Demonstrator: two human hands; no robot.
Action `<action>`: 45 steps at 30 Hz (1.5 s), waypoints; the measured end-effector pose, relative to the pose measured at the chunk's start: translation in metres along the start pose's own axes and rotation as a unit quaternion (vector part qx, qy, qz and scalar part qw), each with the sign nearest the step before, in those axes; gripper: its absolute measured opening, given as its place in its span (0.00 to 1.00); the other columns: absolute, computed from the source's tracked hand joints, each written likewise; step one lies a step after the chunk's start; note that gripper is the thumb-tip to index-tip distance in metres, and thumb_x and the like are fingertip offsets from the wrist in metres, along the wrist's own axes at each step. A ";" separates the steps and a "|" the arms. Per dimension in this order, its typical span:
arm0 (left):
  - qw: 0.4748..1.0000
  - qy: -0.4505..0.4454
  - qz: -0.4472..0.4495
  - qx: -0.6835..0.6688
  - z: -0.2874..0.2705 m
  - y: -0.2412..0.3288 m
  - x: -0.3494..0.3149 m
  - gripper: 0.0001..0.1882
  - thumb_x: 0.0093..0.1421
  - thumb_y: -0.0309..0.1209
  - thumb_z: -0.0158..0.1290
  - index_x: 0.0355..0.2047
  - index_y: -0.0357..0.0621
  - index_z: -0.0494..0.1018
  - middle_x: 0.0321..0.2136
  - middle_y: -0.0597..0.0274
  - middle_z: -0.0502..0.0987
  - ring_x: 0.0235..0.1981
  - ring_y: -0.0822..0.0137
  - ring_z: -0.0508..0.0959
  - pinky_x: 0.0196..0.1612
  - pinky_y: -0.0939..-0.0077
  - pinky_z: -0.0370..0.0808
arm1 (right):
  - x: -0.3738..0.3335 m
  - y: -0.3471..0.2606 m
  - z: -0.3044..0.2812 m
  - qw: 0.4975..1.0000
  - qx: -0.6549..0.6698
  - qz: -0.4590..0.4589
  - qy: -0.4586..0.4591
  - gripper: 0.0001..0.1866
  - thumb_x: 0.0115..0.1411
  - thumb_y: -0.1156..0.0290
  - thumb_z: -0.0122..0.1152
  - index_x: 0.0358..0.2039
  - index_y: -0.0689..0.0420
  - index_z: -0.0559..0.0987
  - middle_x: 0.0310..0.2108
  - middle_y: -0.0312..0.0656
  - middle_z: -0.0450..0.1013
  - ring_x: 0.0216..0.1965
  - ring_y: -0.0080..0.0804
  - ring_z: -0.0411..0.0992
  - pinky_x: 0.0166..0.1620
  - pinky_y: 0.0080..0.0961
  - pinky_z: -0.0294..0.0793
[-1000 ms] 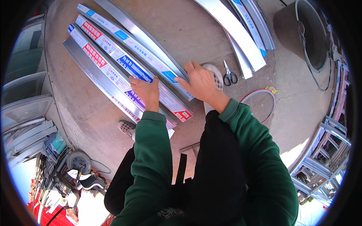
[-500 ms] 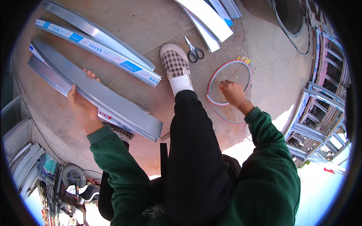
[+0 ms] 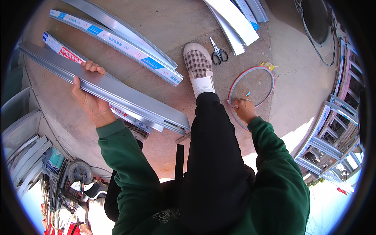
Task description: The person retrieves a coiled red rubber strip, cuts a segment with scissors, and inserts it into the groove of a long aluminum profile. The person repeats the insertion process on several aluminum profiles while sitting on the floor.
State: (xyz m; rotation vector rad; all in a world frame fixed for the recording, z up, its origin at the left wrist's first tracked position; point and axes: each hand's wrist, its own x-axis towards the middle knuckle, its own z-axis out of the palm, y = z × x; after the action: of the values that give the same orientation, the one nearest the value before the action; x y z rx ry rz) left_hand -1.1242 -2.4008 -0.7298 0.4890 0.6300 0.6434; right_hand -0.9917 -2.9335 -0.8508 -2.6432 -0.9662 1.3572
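A long grey metal profile point(image 3: 129, 93) is tilted in my left hand point(image 3: 94, 98), whose thumb and fingers wrap round its two edges. Under it lies another metal profile with a red-and-white printed film point(image 3: 67, 51). To the right, a thin ring of red and grey strip point(image 3: 232, 83) rests on the concrete floor. My right hand point(image 3: 244, 109) is closed at the near edge of this ring, fingertips pinched on the strip. A small blue piece point(image 3: 248, 94) lies inside the ring, just beyond the fingers. A yellow tag point(image 3: 268, 65) sits at the ring's far side.
Black-handled scissors point(image 3: 219, 55) lie beyond my checked shoe point(image 3: 197, 62). Film-covered profiles point(image 3: 117, 42) are at the far left, more profiles point(image 3: 235, 23) at the far middle. Metal frames point(image 3: 333, 137) stack up on the right. A wheel point(image 3: 80, 172) stands at the lower left.
My left hand has raised and turned the grey profile, uncovering the red-printed film beneath. My right hand has drawn back to the ring's near edge, and the small blue piece has come into sight.
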 end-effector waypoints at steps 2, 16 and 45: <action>0.995 0.046 0.066 0.055 0.004 0.006 0.004 0.20 0.62 0.34 0.62 0.47 0.35 0.69 0.40 0.53 0.73 0.44 0.60 0.77 0.60 0.59 0.76 | 0.001 0.000 0.002 1.000 -0.008 -0.001 0.024 0.10 0.54 0.65 0.68 0.34 0.53 0.80 0.32 0.47 0.79 0.36 0.52 0.79 0.38 0.46 0.77; 0.921 0.263 0.238 0.162 0.033 0.009 -0.017 0.20 0.64 0.39 0.61 0.45 0.36 0.68 0.40 0.52 0.71 0.47 0.60 0.75 0.63 0.60 0.75 | 0.022 -0.092 -0.126 0.876 0.459 -0.036 0.145 0.06 0.64 0.76 0.61 0.40 0.64 0.78 0.28 0.52 0.76 0.25 0.46 0.77 0.32 0.30 0.77; 0.907 0.326 0.209 0.166 0.029 -0.015 -0.027 0.25 0.64 0.38 0.61 0.53 0.36 0.65 0.41 0.53 0.70 0.45 0.63 0.74 0.62 0.63 0.76 | 0.006 -0.175 -0.191 0.930 0.259 -0.209 0.156 0.12 0.60 0.79 0.62 0.45 0.61 0.83 0.27 0.48 0.72 0.24 0.49 0.73 0.28 0.37 0.71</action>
State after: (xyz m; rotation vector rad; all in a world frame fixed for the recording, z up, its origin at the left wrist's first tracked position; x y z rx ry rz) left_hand -1.1155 -2.4364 -0.7078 0.7437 1.3031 1.1353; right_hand -0.9381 -2.7406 -0.6865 -2.0239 -0.9012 0.9009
